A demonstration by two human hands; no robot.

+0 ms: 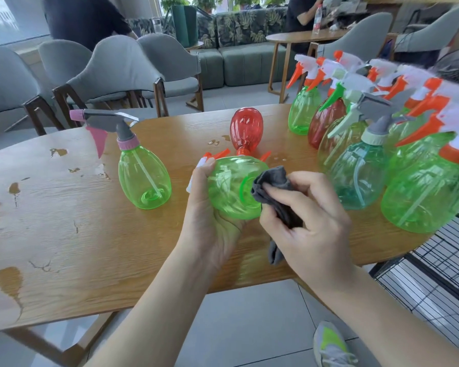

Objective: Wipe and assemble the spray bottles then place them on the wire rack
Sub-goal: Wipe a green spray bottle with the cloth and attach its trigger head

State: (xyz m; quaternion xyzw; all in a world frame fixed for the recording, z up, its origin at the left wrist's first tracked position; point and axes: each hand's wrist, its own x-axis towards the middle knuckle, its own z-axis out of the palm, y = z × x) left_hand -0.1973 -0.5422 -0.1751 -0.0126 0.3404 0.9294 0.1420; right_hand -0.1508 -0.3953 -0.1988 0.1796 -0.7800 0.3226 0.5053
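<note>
Bottle [229, 188] lies in left hand [210, 223]; right hand [308, 221] presses cloth [273, 192] on it.

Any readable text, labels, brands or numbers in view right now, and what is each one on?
None can be read.
Spray bottles, including the green bottle held by the hands: no print visible.
Drink bottle on the far table: it carries a red label, too small and blurred to read.
</note>
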